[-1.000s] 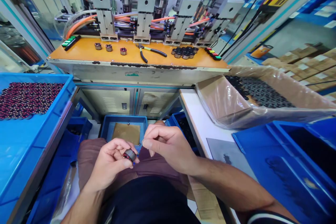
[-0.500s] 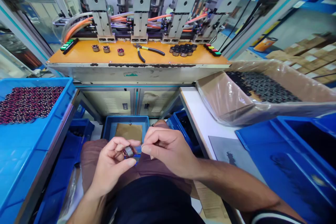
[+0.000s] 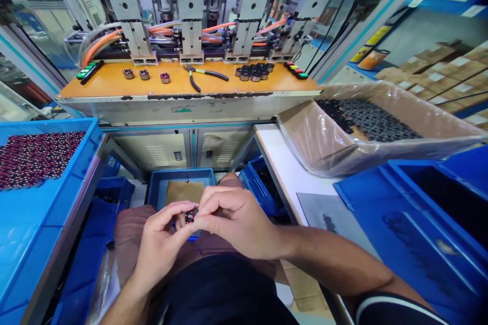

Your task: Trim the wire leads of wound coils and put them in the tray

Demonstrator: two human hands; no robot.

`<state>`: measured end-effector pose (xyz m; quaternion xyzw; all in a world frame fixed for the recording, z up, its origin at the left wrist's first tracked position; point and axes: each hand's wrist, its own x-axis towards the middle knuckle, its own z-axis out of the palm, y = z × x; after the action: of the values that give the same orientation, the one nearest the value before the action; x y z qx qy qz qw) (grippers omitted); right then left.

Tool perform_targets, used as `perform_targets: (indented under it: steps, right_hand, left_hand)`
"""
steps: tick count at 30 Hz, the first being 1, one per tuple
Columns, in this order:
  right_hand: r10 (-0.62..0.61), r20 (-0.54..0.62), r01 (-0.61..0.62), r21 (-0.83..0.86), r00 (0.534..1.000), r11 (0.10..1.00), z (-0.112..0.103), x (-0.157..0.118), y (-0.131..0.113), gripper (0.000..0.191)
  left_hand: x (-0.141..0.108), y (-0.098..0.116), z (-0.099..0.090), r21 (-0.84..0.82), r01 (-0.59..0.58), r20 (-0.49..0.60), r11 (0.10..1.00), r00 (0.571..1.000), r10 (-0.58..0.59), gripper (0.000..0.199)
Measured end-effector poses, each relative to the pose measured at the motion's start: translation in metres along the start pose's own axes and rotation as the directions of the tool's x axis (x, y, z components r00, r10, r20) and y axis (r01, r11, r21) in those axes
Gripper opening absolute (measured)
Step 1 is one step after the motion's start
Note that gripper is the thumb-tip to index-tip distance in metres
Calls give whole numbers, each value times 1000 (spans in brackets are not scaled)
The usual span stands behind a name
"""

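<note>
Above my lap, my left hand (image 3: 165,236) grips a small motor stator (image 3: 189,216), a short ring with a dark and reddish winding face. Its thumb and fingers wrap the ring from the left. My right hand (image 3: 240,221) meets it from the right, thumb and index finger pinched together at the stator's edge. Whatever sits between those right fingertips is too small and covered to make out. Part of the stator is hidden behind the fingers.
On the orange machine ledge (image 3: 110,84) lie three stators (image 3: 144,74), pliers (image 3: 208,74) and a cluster of black-topped parts (image 3: 254,72). A blue tray (image 3: 38,223) of stators stands left; a plastic-lined carton (image 3: 316,137) of dark parts stands right. Below is a blue bin (image 3: 158,183).
My hands have come together: the right fingertips, earlier apart from the stator, now meet it. The stator has turned so its reddish winding face shows. The whole view has shifted slightly.
</note>
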<state>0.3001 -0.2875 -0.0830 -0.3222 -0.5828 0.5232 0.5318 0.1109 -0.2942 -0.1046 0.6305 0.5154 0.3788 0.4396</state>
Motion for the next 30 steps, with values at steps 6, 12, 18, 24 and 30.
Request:
perform_targets:
  steps: [6, 12, 18, 24, 30]
  right_hand:
    - [31, -71, -31, 5, 997, 1000, -6, -2, -1, 24]
    - [69, -99, -73, -39, 993, 997, -10, -6, 5, 21]
    - [93, -108, -95, -17, 990, 995, -10, -8, 9, 20]
    - [1, -156, -34, -205, 988, 978, -23, -12, 19, 15]
    - [-662, 182, 587, -667, 727, 460, -15, -7, 11, 33]
  left_hand:
    - [2, -5, -1, -341, 51, -9, 939, 998, -58, 22]
    - [-3, -7, -3, -481, 29, 9, 876, 1000, -28, 26]
    - [-6, -3, -3, -474, 6, 30, 881, 1000, 10, 25]
    - [-8, 8, -4, -105, -162, -103, 981, 983, 152, 27]
    - [-11, 9, -11, 277, -375, -81, 885, 908, 410, 48]
